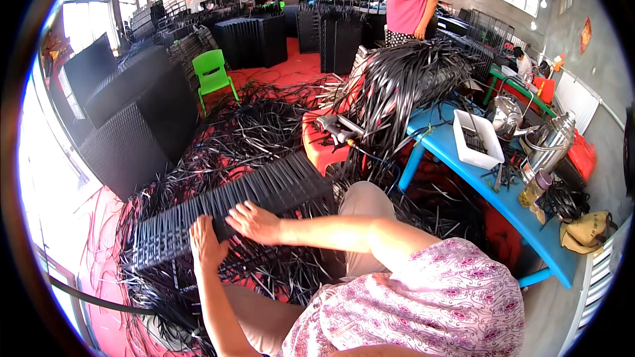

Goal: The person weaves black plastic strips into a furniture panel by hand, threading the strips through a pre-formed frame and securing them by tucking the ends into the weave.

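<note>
A long black woven frame of flat strips lies across in front of my knees, with dense weaving along its upper side and an open lattice at its left end. My left hand is at its near edge, fingers pressed together on a black strip. Just to the right, my right hand rests on the weave with its fingers somewhat spread. What lies under both palms is hidden. Loose black strips spread thickly around the frame.
At right a blue table bears a white bin, a metal flask and tools. A red stool holds a power tool. A strip bundle, green chair, dark woven panels and a standing person are farther off.
</note>
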